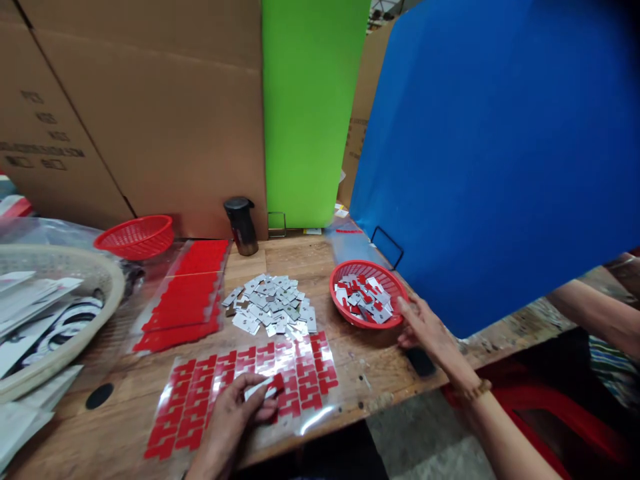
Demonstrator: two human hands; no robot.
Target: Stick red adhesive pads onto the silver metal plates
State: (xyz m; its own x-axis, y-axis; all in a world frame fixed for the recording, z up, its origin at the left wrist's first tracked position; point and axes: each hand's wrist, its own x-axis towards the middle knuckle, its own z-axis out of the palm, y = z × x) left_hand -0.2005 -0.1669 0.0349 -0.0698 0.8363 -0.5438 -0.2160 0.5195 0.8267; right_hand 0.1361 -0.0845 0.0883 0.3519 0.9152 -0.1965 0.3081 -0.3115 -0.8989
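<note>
In my left hand (245,403), pinched between thumb and fingers, is a small white-grey plate (257,389) with a red patch at its end. That hand hovers over a clear sheet of red T- and L-shaped stickers (196,390). My right hand (423,327) grips the right rim of a red plastic basket (341,310), fingers above and below the edge. Inside the basket lie many small plates (373,298), some with red pieces on them. A loose pile of bare grey plates (273,303) with small holes sits behind the sticker sheet.
Stacked red sheets (187,293), another red basket (137,238) and a black tumbler (241,227) stand behind. A large pale basket (113,293) is at left. Cardboard (150,120), green (310,113) and blue panels (500,167) rise behind. Another person's arm (595,313) shows at right.
</note>
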